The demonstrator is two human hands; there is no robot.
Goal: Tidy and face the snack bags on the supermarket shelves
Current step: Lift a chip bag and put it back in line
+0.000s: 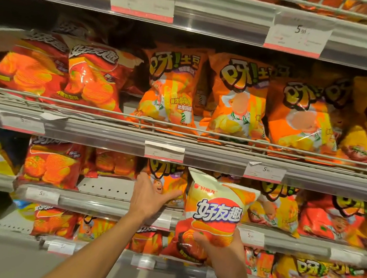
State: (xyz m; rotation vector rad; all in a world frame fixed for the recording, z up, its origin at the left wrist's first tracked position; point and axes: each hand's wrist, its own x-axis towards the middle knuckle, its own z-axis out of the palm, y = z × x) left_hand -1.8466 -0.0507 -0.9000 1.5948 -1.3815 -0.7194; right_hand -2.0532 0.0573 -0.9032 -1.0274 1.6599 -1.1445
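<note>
Grey metal supermarket shelves with wire front rails hold rows of glossy, puffy orange and red snack bags. The right hand grips one crinkly cream-and-red snack bag upright before the third shelf, fingers curled round its lower half. The left hand, fingers spread, touches an orange shelved bag.

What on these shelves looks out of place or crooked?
The two red bags on the wire-fronted shelf lean sideways, not upright. A price tag below curls loose. The right hand holds a cream-topped bag off the shelf.
</note>
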